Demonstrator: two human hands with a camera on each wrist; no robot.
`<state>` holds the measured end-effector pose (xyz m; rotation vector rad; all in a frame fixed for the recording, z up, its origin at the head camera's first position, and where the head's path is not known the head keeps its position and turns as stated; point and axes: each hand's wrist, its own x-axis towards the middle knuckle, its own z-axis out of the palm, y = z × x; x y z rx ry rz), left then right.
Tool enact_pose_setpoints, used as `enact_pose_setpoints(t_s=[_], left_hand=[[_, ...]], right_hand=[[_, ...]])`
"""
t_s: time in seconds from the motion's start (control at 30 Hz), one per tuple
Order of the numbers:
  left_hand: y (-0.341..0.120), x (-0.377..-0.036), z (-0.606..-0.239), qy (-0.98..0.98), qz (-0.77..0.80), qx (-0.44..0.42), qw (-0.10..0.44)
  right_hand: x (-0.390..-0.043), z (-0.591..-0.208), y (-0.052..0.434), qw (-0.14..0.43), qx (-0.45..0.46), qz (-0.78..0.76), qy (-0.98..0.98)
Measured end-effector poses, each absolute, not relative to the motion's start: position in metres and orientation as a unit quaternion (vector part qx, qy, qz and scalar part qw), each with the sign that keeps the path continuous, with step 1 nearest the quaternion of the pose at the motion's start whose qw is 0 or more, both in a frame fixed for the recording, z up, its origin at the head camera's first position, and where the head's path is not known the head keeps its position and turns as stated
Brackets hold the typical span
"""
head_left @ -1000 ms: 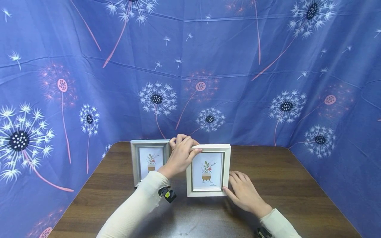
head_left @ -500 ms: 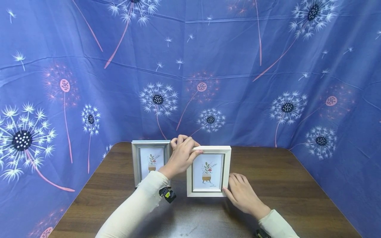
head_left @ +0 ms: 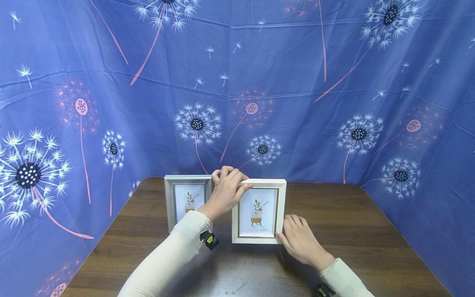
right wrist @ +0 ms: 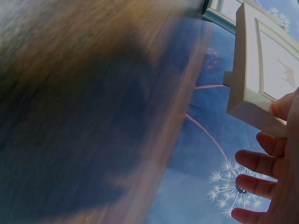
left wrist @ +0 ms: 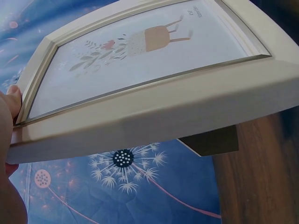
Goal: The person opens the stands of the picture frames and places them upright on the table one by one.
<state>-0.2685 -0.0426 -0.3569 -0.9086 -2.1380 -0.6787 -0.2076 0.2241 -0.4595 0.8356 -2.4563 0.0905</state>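
A white picture frame (head_left: 257, 212) with a print of a potted plant stands upright near the middle of the table in the head view. My left hand (head_left: 227, 190) grips its upper left corner, thumb on the front and fingers over the top. At the lower right edge my right hand (head_left: 303, 240) pinches the frame: the thumb lies on its front, the index finger just behind the edge, the other fingers spread. The left wrist view shows a dark stand flap (left wrist: 215, 141) behind the frame. Left of it stands a silver picture frame (head_left: 170, 206), partly hidden by my left hand and forearm.
The brown wooden table (head_left: 352, 214) has cut corners at its far edge. A blue dandelion-print cloth (head_left: 297, 103) hangs behind the table and along both sides. The silver frame stands close to my left forearm.
The white frame has risen slightly and shifted a little left, both hands moving with it. The silver frame stays in place.
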Motion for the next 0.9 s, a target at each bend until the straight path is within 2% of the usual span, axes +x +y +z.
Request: enact_pose_setpoints(t_s=[0.27,0.6,0.9], left_hand=[[-0.042,-0.275,-0.359,-0.826,-0.233,-0.344,0.381],[-0.037,-0.285,-0.367,-0.849,-0.193,-0.316,0.375],[-0.033,-0.292,-0.381,-0.868,-0.155,-0.298,0.365]], right_hand=[[-0.211,-0.459,0.218,0.238,0.285,0.037,-0.928],[-0.215,-0.461,0.213,0.208,0.261,0.059,-0.941],[-0.219,-0.465,0.211,0.203,0.255,0.065,-0.943]])
